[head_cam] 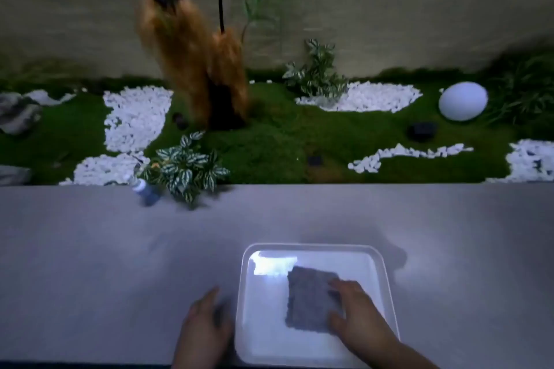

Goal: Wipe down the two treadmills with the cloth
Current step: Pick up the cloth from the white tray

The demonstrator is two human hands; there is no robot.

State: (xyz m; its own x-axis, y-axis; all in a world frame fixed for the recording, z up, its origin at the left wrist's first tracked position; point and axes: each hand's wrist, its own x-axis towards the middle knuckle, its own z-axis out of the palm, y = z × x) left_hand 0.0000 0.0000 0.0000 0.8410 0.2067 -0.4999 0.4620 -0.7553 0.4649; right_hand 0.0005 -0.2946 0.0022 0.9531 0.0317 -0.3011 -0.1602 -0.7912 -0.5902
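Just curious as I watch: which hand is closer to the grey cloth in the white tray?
The right hand: its fingers rest on the grey square cloth's right edge inside the white plastic tray. The left hand lies outside the tray's left rim, apart from the cloth.

Left hand (204, 326) lies flat, fingers straight; right hand (356, 311) spread, palm down.

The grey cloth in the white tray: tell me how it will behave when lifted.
The grey cloth looks soft and textured, so it will probably droop. Lying flat and thin in the white tray under the right hand, it seems light and unlikely to slip.
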